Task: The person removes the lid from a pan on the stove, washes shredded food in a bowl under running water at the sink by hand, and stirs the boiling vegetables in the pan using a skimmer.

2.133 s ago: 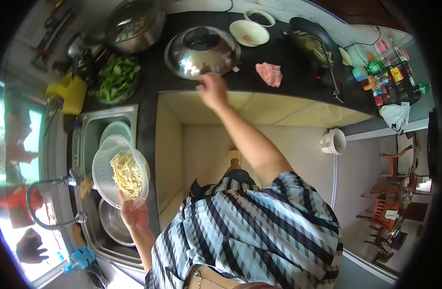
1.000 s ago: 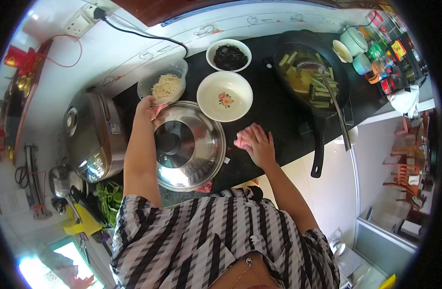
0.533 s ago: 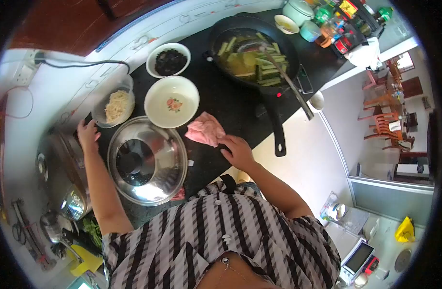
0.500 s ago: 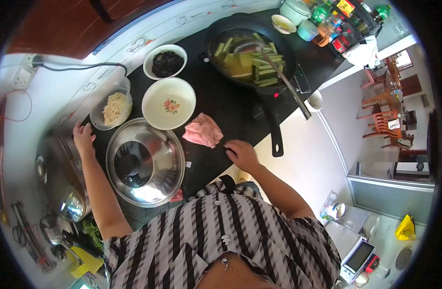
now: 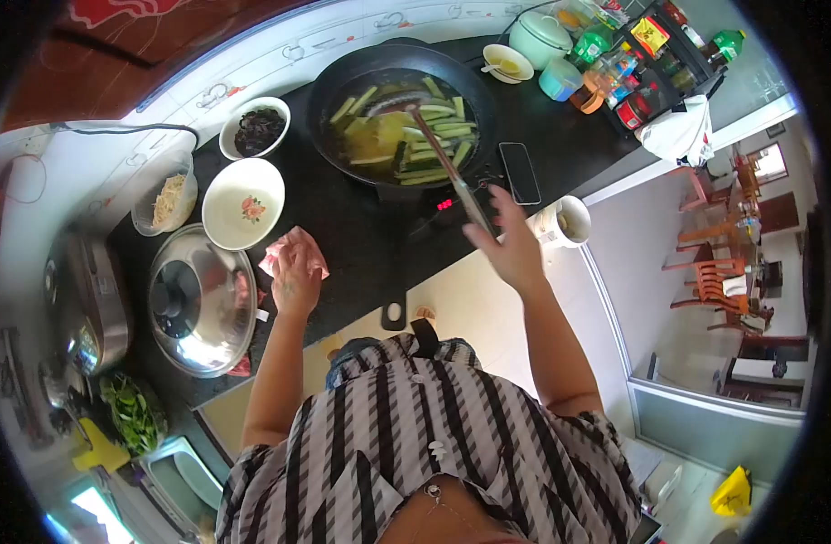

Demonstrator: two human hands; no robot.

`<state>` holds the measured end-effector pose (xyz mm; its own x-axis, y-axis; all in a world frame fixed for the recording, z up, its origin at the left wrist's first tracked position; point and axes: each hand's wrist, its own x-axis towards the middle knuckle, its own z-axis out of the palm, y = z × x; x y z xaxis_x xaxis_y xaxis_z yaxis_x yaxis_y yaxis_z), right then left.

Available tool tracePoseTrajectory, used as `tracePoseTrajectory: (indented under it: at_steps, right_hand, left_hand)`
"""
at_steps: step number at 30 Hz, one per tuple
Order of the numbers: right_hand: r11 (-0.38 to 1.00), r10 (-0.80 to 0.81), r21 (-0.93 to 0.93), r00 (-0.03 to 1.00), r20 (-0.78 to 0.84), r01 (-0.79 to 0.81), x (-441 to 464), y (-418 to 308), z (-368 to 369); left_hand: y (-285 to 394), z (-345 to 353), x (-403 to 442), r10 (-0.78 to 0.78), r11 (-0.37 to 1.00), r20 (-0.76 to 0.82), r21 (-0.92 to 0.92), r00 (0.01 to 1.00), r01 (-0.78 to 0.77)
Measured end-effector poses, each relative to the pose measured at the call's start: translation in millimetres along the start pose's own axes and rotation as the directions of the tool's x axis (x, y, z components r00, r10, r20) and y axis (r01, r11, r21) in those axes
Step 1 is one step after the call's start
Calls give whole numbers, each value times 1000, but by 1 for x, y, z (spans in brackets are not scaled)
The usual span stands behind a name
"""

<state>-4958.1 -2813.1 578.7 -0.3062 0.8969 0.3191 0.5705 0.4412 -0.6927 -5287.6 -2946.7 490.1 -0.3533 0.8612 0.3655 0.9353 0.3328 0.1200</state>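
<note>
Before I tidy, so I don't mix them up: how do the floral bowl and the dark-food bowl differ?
The floral bowl looks larger than the dark-food bowl. The floral bowl's printed bottom shows; the dark-food bowl's is covered. The floral bowl sits nearer the left hand than the dark-food bowl. Both are round and whitish.

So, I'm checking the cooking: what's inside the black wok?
Green strips in yellowish liquid, and one end of a long-handled utensil. Strips and liquid hide the bottom of the wok.
</note>
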Motion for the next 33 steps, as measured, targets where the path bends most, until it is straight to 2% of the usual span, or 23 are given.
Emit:
tracePoseTrajectory:
  at_steps: [1,3,6,7,8,10,11,14,18,23,26,33]
  right_hand:
    - [992,-78,-93,995,69,85,10,-4,1]
    - [983,-13,-174,972,235,55,30,0,12]
    - [998,14,-64,976,216,0,49,9,14]
    - [996,-55,-60,990,133,63,52,11,10]
    - [999,23,39,978,206,-32,54,15,-4]
    - [971,-187,171,977,98,169,56,46,-29]
    - [937,-246,282,963,109,207,50,38,-60]
    - [977,-41,210,932,359,-37,23,-1,-173]
    - [994,109,-44,862,495,-100,-1,-37,-220]
    - [969,230,-208,813,534,-138,6,-47,-217]
    - [983,127,-184,816,564,-26,22,-32,-196]
    - [996,48,32,822,567,-81,66,4,-147]
  left_hand:
    - [0,16,3,-29,997,49,70,998,25]
    - [2,33,6,-97,995,-25,26,995,97]
    - [13,27,2,-159,985,-53,-75,986,155]
    - [19,23,-2,-154,985,-49,-86,987,150]
    - [22,20,-6,-149,985,-44,-97,988,144]
    - [25,14,-10,-154,978,-42,-150,987,147]
    - [24,16,-12,-135,985,-71,-123,988,125]
    - [18,26,-9,-102,989,-211,-123,972,78]
    - [12,24,-10,-61,983,-210,-180,976,23]
    - [18,23,-6,-100,989,-229,-127,968,72]
    - [18,34,-3,-143,988,-252,-92,957,124]
    - [44,39,4,-296,948,-360,7,885,320]
